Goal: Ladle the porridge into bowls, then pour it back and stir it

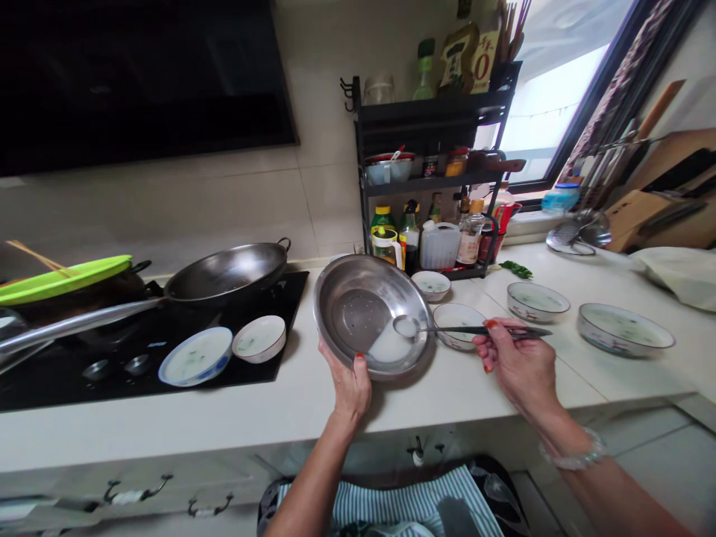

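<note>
My left hand grips the rim of a steel basin and holds it tilted down toward the right. A little whitish liquid has pooled at the basin's low side. In my right hand is the dark handle of a ladle, its round bowl inside the basin at the pool. Just right of the basin, partly behind the ladle's handle, stands a bowl of pale soup. Behind it is a smaller soup bowl.
Two soup bowls stand to the right, a flowered bowl and a wider bowl. On the black cooktop are a blue-rimmed bowl, a small bowl and a wok. A black rack with bottles stands behind.
</note>
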Demonstrator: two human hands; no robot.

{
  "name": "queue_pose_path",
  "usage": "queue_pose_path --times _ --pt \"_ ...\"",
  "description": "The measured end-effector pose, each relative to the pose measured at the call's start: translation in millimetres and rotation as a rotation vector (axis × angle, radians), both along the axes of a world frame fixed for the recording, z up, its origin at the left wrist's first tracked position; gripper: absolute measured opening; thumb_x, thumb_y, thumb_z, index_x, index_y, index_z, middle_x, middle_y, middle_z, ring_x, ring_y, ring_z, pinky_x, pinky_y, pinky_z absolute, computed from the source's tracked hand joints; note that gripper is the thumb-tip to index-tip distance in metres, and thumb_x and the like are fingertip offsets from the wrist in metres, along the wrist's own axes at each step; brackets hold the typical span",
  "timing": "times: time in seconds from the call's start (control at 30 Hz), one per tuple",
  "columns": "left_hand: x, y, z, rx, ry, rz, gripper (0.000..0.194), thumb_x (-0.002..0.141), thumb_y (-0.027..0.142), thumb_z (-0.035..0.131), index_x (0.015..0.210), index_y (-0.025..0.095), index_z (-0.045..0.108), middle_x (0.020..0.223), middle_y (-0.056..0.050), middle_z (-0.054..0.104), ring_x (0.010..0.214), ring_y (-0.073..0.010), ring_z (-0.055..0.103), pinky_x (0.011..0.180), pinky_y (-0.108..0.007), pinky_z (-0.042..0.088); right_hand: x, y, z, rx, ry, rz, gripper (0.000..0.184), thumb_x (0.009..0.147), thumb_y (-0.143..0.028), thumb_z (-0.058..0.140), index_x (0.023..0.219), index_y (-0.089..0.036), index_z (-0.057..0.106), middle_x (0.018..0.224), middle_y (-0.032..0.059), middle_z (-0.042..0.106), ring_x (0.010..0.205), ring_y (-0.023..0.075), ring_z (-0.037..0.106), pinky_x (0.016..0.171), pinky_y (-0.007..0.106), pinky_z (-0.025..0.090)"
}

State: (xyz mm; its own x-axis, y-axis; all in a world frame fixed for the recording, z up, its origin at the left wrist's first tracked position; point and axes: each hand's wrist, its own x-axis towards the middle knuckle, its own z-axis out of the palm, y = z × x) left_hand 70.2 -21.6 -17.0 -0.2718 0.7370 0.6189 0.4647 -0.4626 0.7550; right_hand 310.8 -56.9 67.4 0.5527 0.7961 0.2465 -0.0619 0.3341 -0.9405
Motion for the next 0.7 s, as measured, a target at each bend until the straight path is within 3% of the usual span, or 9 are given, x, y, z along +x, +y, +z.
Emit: queue_pose_path --times 0.17,0.4,0.7 --pt "0 1 -4.2 -0.002 -0.001 0.013 0.075 0.089 0.031 0.044 0.153 0.005 0.013 0.160 -0.020 0.018 0.151 -0.0294 0.008 0.123 -0.050 0.002 -1 -1 2.6 -0.010 -0.025 -0.006 0.041 0.064 -0.054 0.080 0.081 -0.021 0.061 0.056 0.0020 0.064 0.040 0.0154 0.054 0.029 0.025 0.042" --pt "2 0 1.0 0.009 -0.005 0.013 0.073 0.089 0.027 0.041 0.152 0.004 0.013 0.159 -0.021 0.020 0.151 -0.0282 0.007 0.123 -0.049 0.001 3 1 4.9 0.010 0.022 -0.018 0.043 0.062 -0.052 0.082 0.081 -0.020 0.061 0.056 0.0017 0.064 0.039 0.0136 0.053 0.029 0.022 0.040" --pt "-2 2 -1.4 -0.009 0.017 -0.015 0.076 0.087 0.029 0.044 0.152 0.004 0.012 0.159 -0.021 0.021 0.150 -0.0322 0.007 0.123 -0.053 0.002 37 -6 26.4 0.071 0.066 -0.155 0.034 0.065 -0.042 0.081 0.080 -0.020 0.060 0.055 0.0017 0.062 0.041 0.0123 0.053 0.031 0.020 0.038"
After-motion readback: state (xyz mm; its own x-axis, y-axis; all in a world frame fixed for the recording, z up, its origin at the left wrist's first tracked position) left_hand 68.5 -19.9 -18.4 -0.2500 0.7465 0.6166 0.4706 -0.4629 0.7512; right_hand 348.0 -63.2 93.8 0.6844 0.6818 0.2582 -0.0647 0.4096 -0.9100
